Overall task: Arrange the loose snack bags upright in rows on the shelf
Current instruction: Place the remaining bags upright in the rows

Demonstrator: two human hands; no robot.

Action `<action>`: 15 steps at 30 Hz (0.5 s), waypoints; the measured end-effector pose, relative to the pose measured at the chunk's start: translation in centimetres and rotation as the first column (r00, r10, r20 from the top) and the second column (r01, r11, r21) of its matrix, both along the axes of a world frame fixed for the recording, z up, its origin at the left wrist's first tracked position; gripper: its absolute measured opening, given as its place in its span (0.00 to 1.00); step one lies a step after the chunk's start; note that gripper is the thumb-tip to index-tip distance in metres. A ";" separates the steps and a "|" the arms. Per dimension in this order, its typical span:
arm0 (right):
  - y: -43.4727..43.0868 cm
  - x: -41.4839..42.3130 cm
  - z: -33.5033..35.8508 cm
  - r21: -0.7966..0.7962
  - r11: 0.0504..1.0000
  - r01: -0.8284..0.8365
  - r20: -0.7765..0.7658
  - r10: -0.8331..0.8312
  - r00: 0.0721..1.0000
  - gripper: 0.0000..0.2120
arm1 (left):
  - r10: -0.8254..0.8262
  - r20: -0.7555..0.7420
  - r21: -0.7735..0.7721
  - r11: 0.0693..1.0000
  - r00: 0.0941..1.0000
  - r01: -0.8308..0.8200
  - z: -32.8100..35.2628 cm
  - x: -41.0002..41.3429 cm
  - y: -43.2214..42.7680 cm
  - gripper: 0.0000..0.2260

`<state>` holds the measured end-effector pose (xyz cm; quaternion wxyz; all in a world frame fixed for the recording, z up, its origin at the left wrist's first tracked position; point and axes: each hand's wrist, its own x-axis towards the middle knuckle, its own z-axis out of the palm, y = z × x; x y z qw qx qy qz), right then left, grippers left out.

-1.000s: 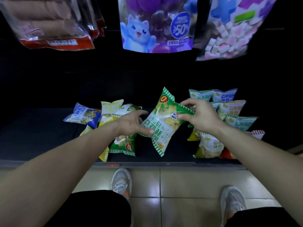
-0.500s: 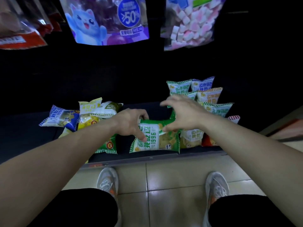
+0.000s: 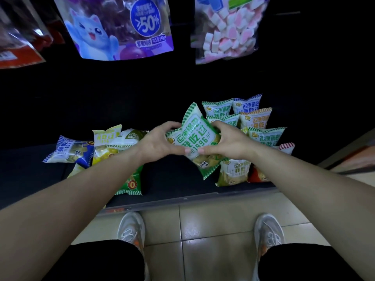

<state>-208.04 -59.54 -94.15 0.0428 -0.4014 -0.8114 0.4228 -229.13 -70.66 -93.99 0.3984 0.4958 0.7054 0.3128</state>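
Observation:
A green-and-white snack bag is held tilted above the dark shelf, its face towards me. My left hand grips its left edge and my right hand grips its right edge, thumbs meeting at its lower middle. To the right, several bags stand upright in rows, green, blue and orange. To the left lies a loose pile: a blue bag, yellow bags and a green bag partly under my left forearm.
Large packets hang from above: a purple one with a blue cat, a marshmallow one, a red one. The shelf's front lip runs above a tiled floor, where my two shoes stand.
The green bag was lying sideways low on the shelf front; both hands have lifted and turned it nearly upright, closer to the standing rows.

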 end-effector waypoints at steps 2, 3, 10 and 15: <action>0.0 -0.1 -0.1 -0.051 0.999 0.006 -0.027 -0.007 1.000 0.43 | -0.005 -0.025 0.006 1.000 1.000 0.005 0.2 -0.2 0.2 0.32; -0.1 -0.2 -0.2 -0.064 0.998 -0.005 -0.026 0.003 1.000 0.43 | -0.002 -0.057 0.014 1.000 0.998 0.002 0.3 -0.4 0.4 0.30; 2.7 0.9 -1.3 0.226 0.974 0.013 0.162 -0.051 0.986 0.33 | 0.059 -0.396 -0.012 0.998 0.916 -0.069 -1.1 -2.2 3.9 0.35; 6.7 1.3 -3.5 0.364 0.931 -0.008 0.259 -0.093 0.961 0.28 | 0.039 -0.536 -0.103 0.989 0.843 -0.111 -4.2 -3.9 7.7 0.35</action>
